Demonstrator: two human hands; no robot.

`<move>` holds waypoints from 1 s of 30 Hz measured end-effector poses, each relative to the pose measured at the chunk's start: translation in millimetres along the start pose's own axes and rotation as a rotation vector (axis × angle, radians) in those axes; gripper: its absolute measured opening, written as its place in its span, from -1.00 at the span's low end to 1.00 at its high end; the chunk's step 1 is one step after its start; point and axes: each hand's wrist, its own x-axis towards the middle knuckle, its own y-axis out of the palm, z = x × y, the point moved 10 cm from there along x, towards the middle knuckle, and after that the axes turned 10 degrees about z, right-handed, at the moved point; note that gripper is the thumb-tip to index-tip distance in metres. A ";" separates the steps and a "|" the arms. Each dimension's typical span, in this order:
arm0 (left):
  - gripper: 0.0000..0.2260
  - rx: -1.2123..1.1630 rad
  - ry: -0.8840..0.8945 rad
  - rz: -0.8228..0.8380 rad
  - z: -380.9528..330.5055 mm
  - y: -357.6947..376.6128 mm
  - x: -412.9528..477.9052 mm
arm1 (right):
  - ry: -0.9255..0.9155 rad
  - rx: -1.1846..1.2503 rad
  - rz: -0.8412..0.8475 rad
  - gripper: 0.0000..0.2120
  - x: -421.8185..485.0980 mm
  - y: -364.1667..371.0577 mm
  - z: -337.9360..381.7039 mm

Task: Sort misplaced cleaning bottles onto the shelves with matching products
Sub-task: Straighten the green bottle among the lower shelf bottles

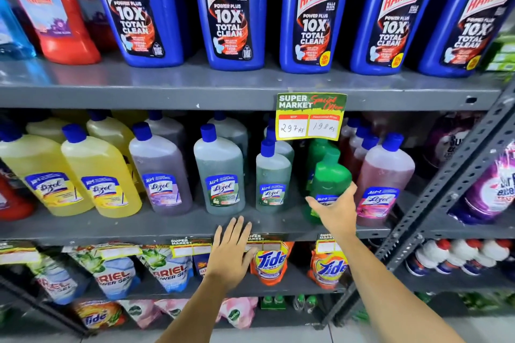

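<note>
A green Lizol bottle (331, 175) stands on the middle shelf (167, 227), in front of another green bottle (319, 149). My right hand (335, 210) wraps around its lower part, thumb on the left and fingers on the right. To its left are grey-green Lizol bottles (271, 178), to its right a pink one (383, 178). My left hand (231, 253) hovers flat with fingers apart at the shelf's front edge, holding nothing. Yellow (97, 172) and purple (160, 170) Lizol bottles fill the shelf's left side.
Blue Harpic bottles (231, 8) line the top shelf, a red cleaner bottle (55, 8) at its left. A price tag (310, 117) hangs from that shelf's edge. Tide (270, 262) and Ariel pouches (117, 276) sit below. A slanted metal strut (446, 175) borders the right.
</note>
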 end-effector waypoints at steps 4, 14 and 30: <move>-0.45 0.005 -0.008 0.012 1.4 0.8 -0.1 | 0.005 0.027 0.013 -0.08 -0.6 0.1 -6.5; -0.45 -0.007 -0.015 0.001 0.1 0.2 0.6 | 0.083 -0.022 -0.030 -0.14 -0.8 13.5 -22.1; -0.44 0.021 -0.046 0.009 1.7 3.2 1.4 | 0.069 -0.023 0.037 -0.17 14.5 19.2 -26.7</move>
